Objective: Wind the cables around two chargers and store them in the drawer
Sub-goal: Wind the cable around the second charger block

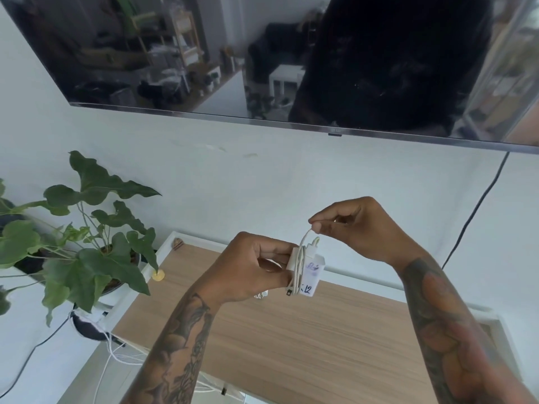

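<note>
My left hand [250,266] grips a white charger block [310,272] with handwriting on its side, held above the wooden cabinet top [306,339]. A thin white cable [300,258] runs in several turns around the block, and a dark connector end hangs below it. My right hand [358,225] pinches a loop of that cable just above the charger, pulling it upward. More white cable [116,357] trails over the cabinet's near-left edge. A second charger and a drawer are not visible from here.
A large potted plant [87,243] stands at the left on a white surface. A wall-mounted dark TV [262,59] hangs above, with a black cord [478,211] running down the wall at the right. A small yellow disc [159,276] lies near the plant.
</note>
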